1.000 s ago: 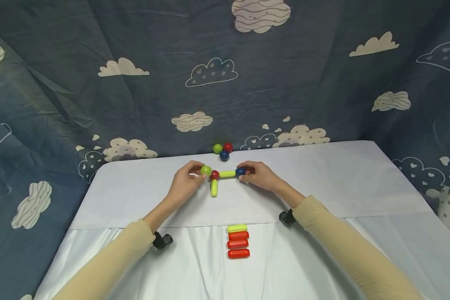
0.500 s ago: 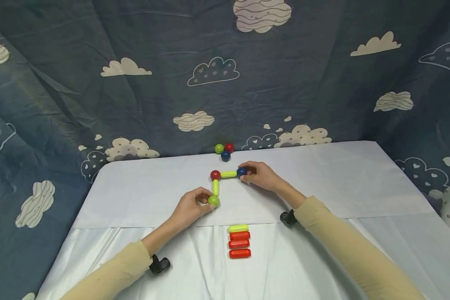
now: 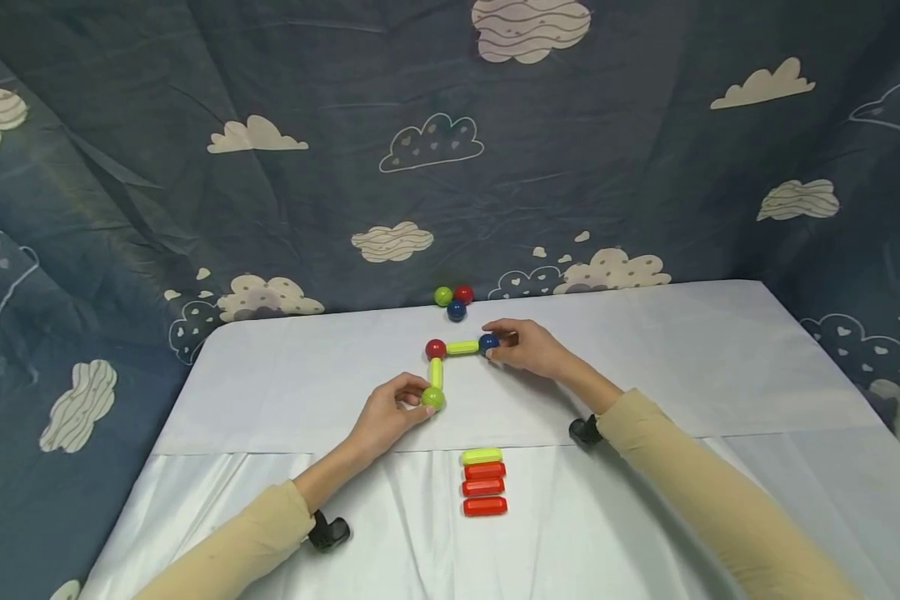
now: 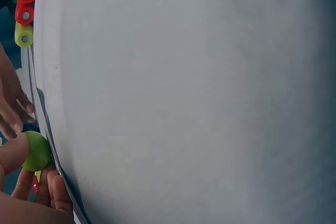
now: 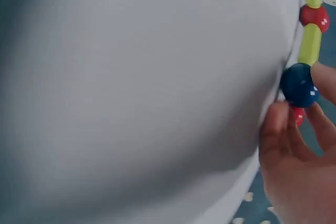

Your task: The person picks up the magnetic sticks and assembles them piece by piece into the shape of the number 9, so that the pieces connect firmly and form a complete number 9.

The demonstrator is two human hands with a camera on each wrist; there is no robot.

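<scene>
On the white-covered table, a red ball (image 3: 436, 349) joins two yellow-green rods at a corner. One rod (image 3: 462, 347) runs right to a blue ball (image 3: 488, 343); the other rod (image 3: 437, 372) comes toward me and meets a green ball (image 3: 433, 399). My left hand (image 3: 392, 414) pinches that green ball between thumb and fingers. The blue ball is pinched by my right hand (image 3: 528, 347), its thumb and fingertips on either side, as the right wrist view also shows with the blue ball (image 5: 299, 85) at the end of its rod (image 5: 310, 44).
Behind the joined pieces sit a loose green ball (image 3: 443, 296), a red ball (image 3: 463, 293) and a blue ball (image 3: 457, 311) near the table's back edge. Toward me lie a yellow-green rod (image 3: 482, 456) and several red rods (image 3: 484, 487) in a column. A dark cloud-print cloth (image 3: 315, 200) hangs behind.
My left hand has brought the green ball from beside the red ball toward me, to the near end of the lower rod. My right hand stays at the blue ball.
</scene>
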